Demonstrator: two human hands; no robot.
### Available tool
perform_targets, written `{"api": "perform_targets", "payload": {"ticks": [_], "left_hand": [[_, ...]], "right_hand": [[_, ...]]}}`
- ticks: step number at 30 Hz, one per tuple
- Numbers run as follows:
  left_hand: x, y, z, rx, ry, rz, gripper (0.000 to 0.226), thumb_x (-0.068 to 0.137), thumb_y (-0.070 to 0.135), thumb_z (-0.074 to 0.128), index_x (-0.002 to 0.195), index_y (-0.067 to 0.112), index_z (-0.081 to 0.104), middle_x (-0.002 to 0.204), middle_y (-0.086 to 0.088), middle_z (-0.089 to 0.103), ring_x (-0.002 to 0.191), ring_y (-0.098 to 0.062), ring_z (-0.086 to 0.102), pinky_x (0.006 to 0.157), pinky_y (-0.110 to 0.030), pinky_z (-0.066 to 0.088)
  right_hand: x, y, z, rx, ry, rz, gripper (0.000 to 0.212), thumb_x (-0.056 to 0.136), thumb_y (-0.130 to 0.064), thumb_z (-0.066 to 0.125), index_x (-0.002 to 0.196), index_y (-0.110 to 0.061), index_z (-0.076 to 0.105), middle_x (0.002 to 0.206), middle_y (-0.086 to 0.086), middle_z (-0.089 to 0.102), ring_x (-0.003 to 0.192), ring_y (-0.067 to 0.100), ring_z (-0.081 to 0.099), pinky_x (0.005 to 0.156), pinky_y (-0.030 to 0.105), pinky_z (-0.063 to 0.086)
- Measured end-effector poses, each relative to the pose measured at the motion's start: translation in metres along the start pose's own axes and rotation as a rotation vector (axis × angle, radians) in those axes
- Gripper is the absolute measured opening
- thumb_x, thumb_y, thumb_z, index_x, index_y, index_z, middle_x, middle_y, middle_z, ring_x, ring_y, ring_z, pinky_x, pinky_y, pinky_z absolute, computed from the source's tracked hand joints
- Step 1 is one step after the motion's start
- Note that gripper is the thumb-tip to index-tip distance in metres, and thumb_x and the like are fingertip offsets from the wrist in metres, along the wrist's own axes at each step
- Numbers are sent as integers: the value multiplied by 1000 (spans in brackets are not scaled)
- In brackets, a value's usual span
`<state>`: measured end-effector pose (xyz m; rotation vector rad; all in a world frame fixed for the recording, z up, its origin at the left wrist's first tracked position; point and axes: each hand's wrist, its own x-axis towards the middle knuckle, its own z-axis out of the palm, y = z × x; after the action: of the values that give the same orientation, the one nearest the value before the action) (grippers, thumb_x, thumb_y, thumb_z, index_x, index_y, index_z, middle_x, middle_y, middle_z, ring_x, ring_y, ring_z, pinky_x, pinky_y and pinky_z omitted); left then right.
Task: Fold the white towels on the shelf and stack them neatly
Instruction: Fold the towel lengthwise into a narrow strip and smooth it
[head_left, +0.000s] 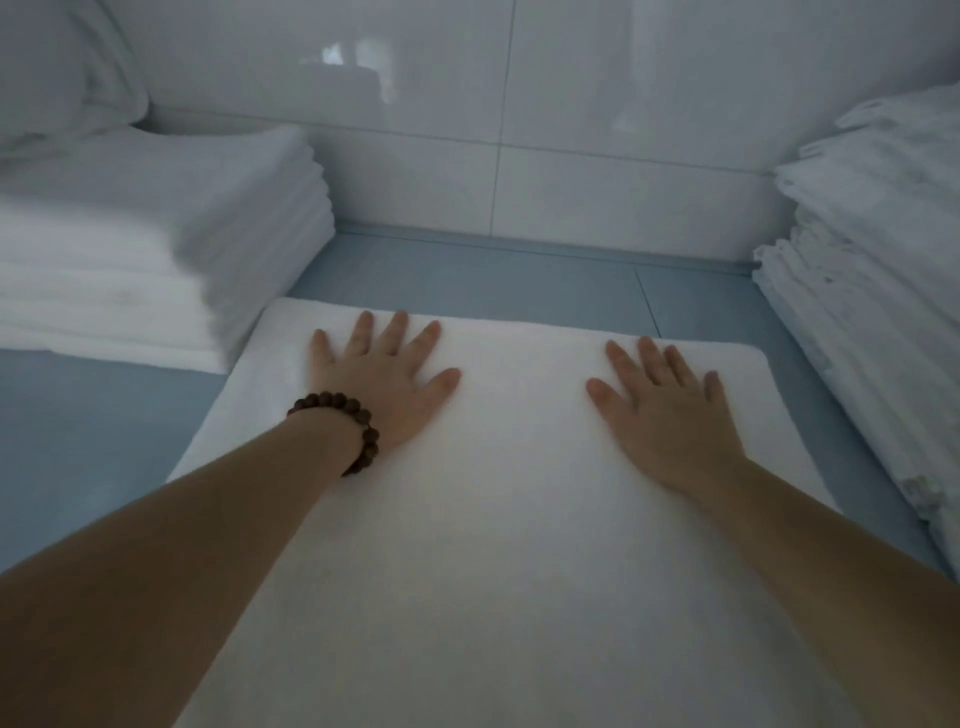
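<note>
On the white towel (498, 519), between two folded stacks (156, 249), left hand (384, 379) and right hand (670, 410) press flat, fingers spread.

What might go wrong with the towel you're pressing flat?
The towel lies close to the folded stack on the left; the left hand or its arm might nudge that stack askew while folding. The beaded bracelet may snag the cloth. The right hand works near the right pile, whose edges look uneven, so a bump might topple it.
</note>
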<state>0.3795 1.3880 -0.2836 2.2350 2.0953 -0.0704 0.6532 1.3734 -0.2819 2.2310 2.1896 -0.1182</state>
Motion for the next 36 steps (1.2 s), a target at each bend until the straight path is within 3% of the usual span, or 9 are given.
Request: {"api": "perform_targets", "payload": {"ticks": [6,12,16,19,25,28,33,36], "left_hand": [[-15,-39,4,-38,34,-88,64,91,62,5,149,36,-3,159,3,-6,146,-21,-4,118,-45,0],[-64,-32,-4,-49,-13,-148,63,94,56,10,150,29,-2,159,-6,-6,145,-29,-4,117,-49,3],[-118,29,2,-50,-21,106,63,92,59,7,148,35,-11,158,2,-15,144,-24,-14,116,-53,-2],[-134,20,8,-23,-14,125,61,92,61,5,147,39,-12,157,9,-15,144,-18,-14,115,-54,-3],[-168,-78,10,-45,-38,-193,62,92,57,3,149,34,-8,158,5,-9,145,-22,-10,116,-51,-1],[-192,-59,3,14,21,-176,60,96,49,6,150,26,-6,159,0,-10,144,-25,-14,115,-53,-5],[-231,22,10,-110,-10,135,60,95,54,7,148,35,-11,157,5,-15,144,-20,-16,116,-50,-7],[-234,7,17,-71,2,136,61,92,59,3,147,38,-13,156,10,-17,144,-17,-17,115,-49,-8]], "right_hand": [[-13,50,2,-5,-12,115,64,91,-62,5,149,-36,-1,159,-3,-6,146,20,-2,118,45,1],[-45,33,-13,52,37,230,55,99,-42,16,151,-25,8,159,7,4,145,28,5,116,51,8],[-105,-60,-7,90,-3,-91,53,99,-47,13,149,-36,1,158,-4,-9,145,18,-10,117,49,-3],[-130,-80,5,38,-22,-163,55,96,-54,11,147,-42,-3,157,-9,-12,145,13,-13,116,49,-6],[-155,20,2,15,-41,178,58,94,-55,5,149,-37,-3,159,-4,-7,146,16,-5,118,45,2],[-168,8,-3,43,-35,260,57,97,-48,11,150,-30,4,159,3,-2,146,23,1,117,50,7],[-209,-109,11,75,-14,-124,54,96,-50,10,148,-40,3,158,-6,-5,146,17,-7,116,52,-1],[-217,-102,16,14,-10,-110,61,88,-61,-1,146,-44,-5,157,-9,-11,145,14,-12,117,49,-4]]}}
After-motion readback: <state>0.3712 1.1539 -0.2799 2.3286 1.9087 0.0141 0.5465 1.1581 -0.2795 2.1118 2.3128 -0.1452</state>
